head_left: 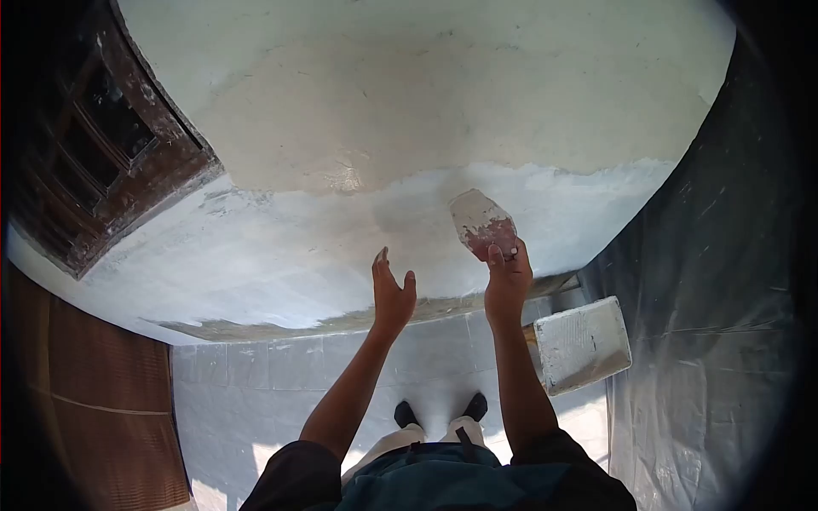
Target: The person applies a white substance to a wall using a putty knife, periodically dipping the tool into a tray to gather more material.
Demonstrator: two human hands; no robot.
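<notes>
My right hand [508,279] grips the handle of a putty knife [481,223], whose wide blade is smeared with white filler and points up against the wall [358,119]. My left hand [392,294] is raised beside it, fingers apart and empty, close to the wall's lower part. The wall's lower band is coated in fresh white filler, while the upper area is a duller cream.
A dark wooden window frame [111,145] is set in the wall at the left. A white paint-spattered tray [582,343] lies on the tiled floor [281,383] by my right arm. Black sheeting [716,324] covers the right side. My feet [439,411] stand below.
</notes>
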